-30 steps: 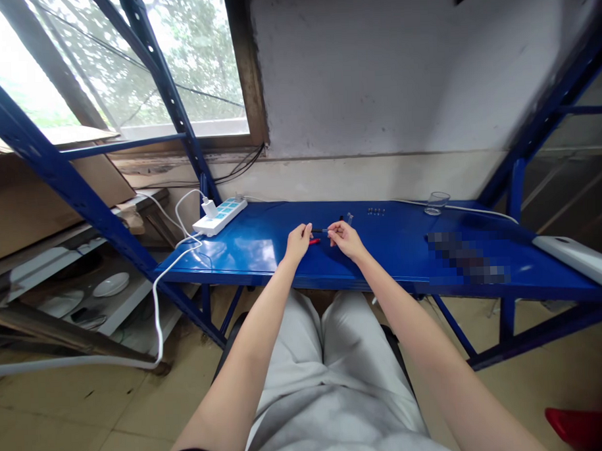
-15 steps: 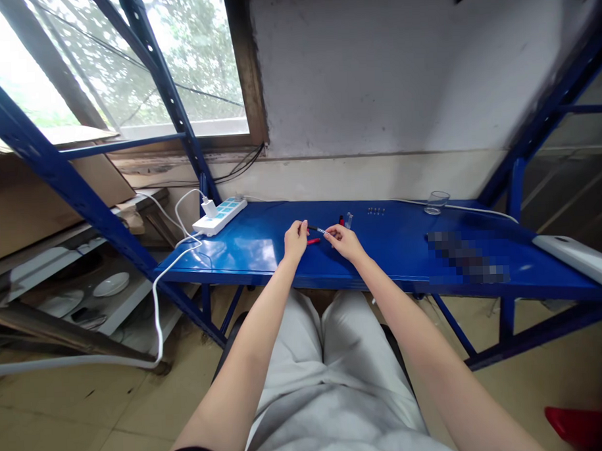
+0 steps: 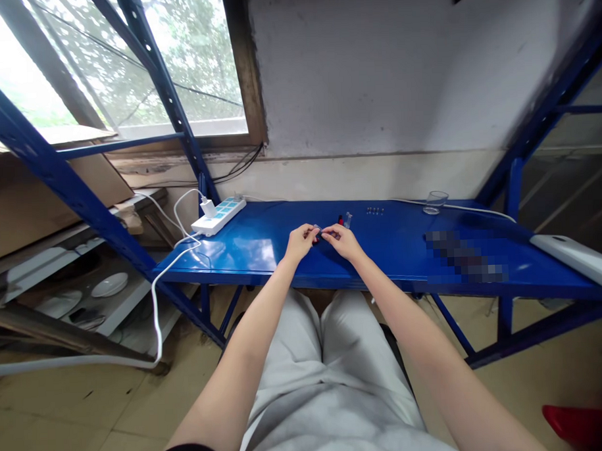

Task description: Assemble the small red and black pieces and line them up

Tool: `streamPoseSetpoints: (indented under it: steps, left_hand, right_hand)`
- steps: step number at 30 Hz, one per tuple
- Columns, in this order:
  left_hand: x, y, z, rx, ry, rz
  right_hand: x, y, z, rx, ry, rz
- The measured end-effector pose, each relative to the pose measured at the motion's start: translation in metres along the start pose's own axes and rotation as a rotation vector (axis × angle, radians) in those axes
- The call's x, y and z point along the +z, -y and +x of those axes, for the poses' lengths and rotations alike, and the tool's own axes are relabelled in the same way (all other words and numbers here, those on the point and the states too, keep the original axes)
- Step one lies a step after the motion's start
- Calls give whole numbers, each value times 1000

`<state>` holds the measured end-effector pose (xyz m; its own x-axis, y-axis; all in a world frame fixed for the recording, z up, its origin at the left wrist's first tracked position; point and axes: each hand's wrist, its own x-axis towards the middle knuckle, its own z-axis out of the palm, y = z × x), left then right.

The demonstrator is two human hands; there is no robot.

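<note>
Two hands meet over the table [image 3: 395, 245], straight ahead at twelve o'clock: the left hand [image 3: 300, 241] and right hand [image 3: 343, 240] each have the grip pinching one small part [image 3: 317, 229] between thumb and fingers. Working well here probably means keeping both pinches in line, wrists steady, pressure light. What shows of it looks pale bluish, seemingly translucent, mostly hidden by fingertips; a clear piece [image 3: 348, 220] sits at two o'clock from it.

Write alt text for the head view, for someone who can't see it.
A person's left hand and right hand are close together above a blue table, pinching a small item mostly hidden from view. Past the right hand are a red piece and a clear piece; a white power strip sits left, a clear cup right.
</note>
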<state>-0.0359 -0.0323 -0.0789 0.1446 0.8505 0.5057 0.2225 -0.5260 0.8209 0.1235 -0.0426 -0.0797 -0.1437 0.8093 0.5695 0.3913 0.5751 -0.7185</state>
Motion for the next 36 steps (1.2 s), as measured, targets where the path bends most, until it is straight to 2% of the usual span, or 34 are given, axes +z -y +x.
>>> streamPoseSetpoints:
  steps: [10, 22, 26, 29, 32, 36]
  left_hand:
    - [-1, -1, 0, 4, 25, 28]
    - [0, 4, 1, 13, 79, 43]
    - [0, 2, 0, 30, 62, 41]
    - [-2, 0, -1, 40, 37, 22]
    - [-4, -2, -2, 22, 12, 11]
    - [-5, -4, -3, -6, -25, 9]
  right_hand:
    - [2, -3, -1, 11, 38, -19]
    - [0, 11, -3, 20, 100, -97]
    - [1, 9, -3, 12, 79, -128]
    - [-2, 4, -2, 31, 15, -182]
    - [-11, -2, -2, 107, -68, -326]
    - [-27, -4, -4, 374, -58, -495]
